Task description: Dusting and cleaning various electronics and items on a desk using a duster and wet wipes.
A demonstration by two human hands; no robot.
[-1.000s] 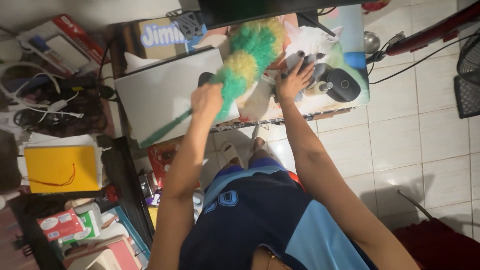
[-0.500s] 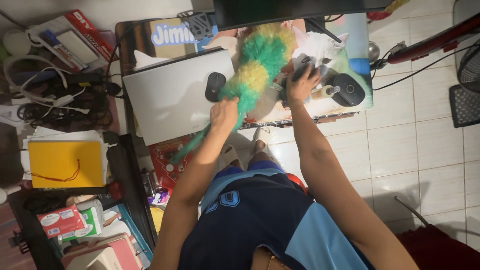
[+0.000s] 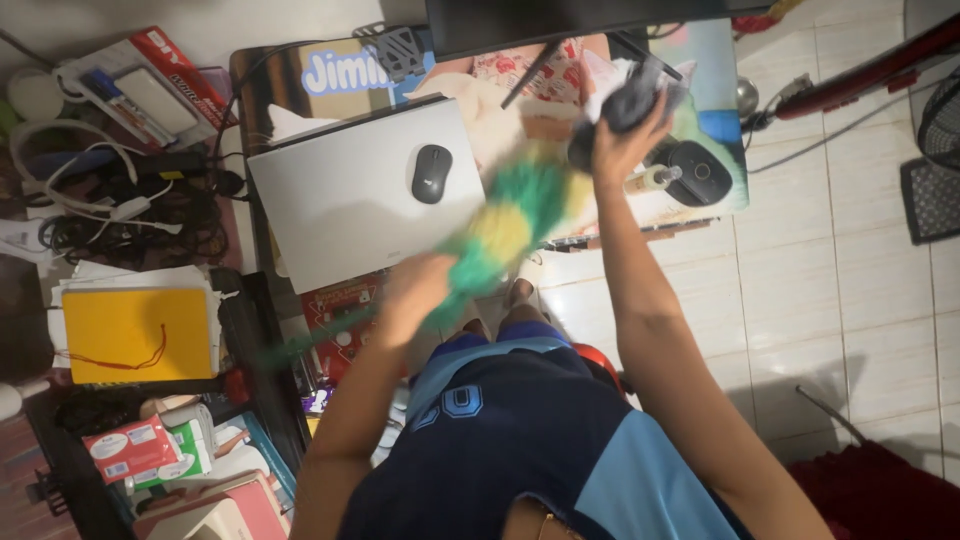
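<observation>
Left hand (image 3: 415,285) closed round the duster (image 3: 510,215) handle, arm bent and reaching up from 7 o'clock, wrist motion-blurred. Right hand (image 3: 625,135) raised at about 1 o'clock, arm nearly straight from the shoulder, fingers wrapped on a dark object (image 3: 640,95) held above the desk (image 3: 700,195). Can't tell what the object is: dark, blurred, partly covered by the fingers.

Duster: green and yellow fluffy head, smeared by motion, sits between the two hands, up and to the right of the left hand, down and to the left of the right. Green handle (image 3: 310,345) runs out toward 8 o'clock past the left hand, tip faint and hard to make out.

Laptop (image 3: 350,200) is closed, at 10 o'clock from the left hand, with a black mouse (image 3: 431,173) on its lid, just left of the duster head. Monitor (image 3: 590,20) cut off by the top edge. Round black device (image 3: 695,172) and small bottle (image 3: 648,181) sit on the desk just below the right hand. Yellow folder (image 3: 135,335) at 9 o'clock, well apart from both hands.
</observation>
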